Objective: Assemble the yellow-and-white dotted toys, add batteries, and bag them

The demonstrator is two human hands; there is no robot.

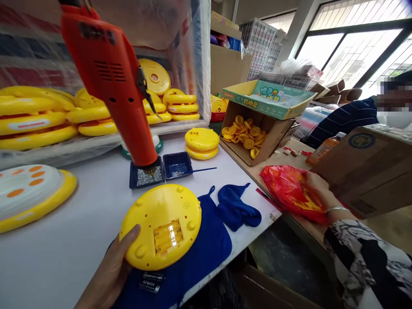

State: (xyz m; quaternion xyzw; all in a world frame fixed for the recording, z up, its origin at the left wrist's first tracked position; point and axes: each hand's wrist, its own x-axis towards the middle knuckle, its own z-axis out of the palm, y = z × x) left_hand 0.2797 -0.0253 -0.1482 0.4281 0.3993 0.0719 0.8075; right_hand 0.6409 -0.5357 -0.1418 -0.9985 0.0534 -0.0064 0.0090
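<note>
My left hand [111,268] grips the left edge of a round yellow plastic toy housing [141,231], thumb on top. The housing's underside faces up, with an uncovered battery compartment [168,237], round feet and small screw holes. A blue cloth [215,240] lies beneath it. Black items with white lettering [151,283], kind unclear, lie by the housing's lower edge. My right hand [317,189] reaches into a red plastic bag [280,184] on the right, over something yellow; its fingers are blurred and hidden. An orange electric screwdriver [125,90] hangs above a screw tray [131,180].
Another dark blue tray [189,159] adjoins the screw tray. Stacked yellow housings [202,139] stand behind. A cardboard box [270,137] holds small yellow parts [244,128]. A white-and-yellow disc [69,182] lies at left. Another person's striped sleeve [344,118] shows behind a carton [376,167].
</note>
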